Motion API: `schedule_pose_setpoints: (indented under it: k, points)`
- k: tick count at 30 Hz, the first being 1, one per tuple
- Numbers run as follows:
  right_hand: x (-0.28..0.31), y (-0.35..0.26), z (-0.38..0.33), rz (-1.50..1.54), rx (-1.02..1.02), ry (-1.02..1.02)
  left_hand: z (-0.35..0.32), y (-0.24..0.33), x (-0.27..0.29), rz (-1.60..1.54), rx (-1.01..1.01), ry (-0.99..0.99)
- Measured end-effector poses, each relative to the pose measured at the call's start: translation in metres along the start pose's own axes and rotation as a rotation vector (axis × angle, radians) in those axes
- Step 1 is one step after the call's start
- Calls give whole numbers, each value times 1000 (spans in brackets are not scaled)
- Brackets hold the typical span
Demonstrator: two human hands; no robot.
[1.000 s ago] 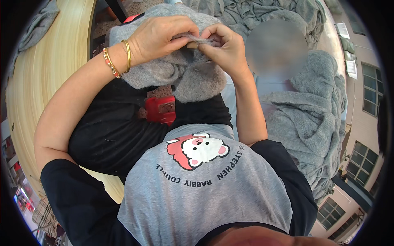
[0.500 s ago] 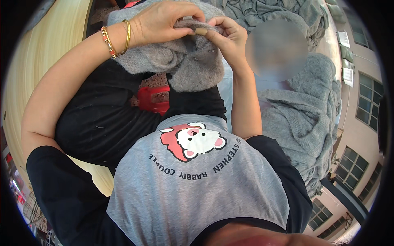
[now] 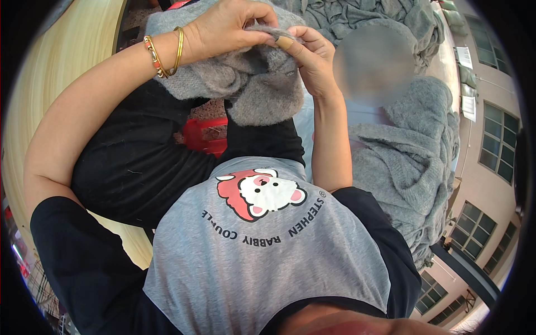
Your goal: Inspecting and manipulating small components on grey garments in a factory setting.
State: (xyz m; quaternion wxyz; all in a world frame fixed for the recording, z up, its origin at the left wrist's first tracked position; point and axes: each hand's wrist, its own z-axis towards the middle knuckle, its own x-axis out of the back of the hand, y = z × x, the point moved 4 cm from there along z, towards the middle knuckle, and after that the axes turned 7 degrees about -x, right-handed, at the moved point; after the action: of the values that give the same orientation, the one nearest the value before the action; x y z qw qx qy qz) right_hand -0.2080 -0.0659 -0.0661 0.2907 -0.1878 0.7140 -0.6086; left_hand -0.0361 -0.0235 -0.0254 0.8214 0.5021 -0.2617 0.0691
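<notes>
A fuzzy grey knit garment (image 3: 265,100) hangs from my hands over my black-trousered lap, its lower part loosely bunched. My left hand (image 3: 229,30), with gold-coloured bangles at its wrist, pinches a rolled edge of the knit between thumb and fingers. Close beside it on the right, my right hand (image 3: 312,58) grips the same edge. A tan wrap (image 3: 285,43) covers the tip of the right thumb. Whether anything small sits between the fingertips is hidden.
Grey knit pieces (image 3: 402,173) lie heaped along the right, with more grey knitwear (image 3: 357,14) at the far side. A pale wood-grain tabletop (image 3: 67,67) curves along the left. Something red and plastic (image 3: 204,134) shows below my lap. A blurred round patch covers part of the right.
My left hand has shifted slightly right, and the pinched edge has turned a little between the fingertips. Both hands keep their grip on the garment.
</notes>
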Motion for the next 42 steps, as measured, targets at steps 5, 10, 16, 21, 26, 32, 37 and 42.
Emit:
schedule_pose_setpoints:
  k: [5,10,16,21,26,32,37,42]
  points:
    - [-1,-9,-7,-162,3,-46,-3,-11,-9,-287,107,-16]
    - [1,-13,-9,-132,27,-27,-2,-13,-10,-370,236,-34]
    - [-7,-14,-9,-206,100,-44,-2,-19,-13,-467,147,26]
    - [-4,-14,-8,-402,150,20,-1,-20,-12,-409,168,16]
    - [-8,-16,-7,-782,295,142,-4,-21,-11,-280,173,-28]
    - [-10,-20,-10,-891,452,212,-1,-9,-6,-82,138,2]
    - [-9,-18,-10,-902,524,213,-1,-10,-8,-72,222,-19]
    - [-13,-20,-11,-924,574,209,-3,-10,-8,-13,105,-23]
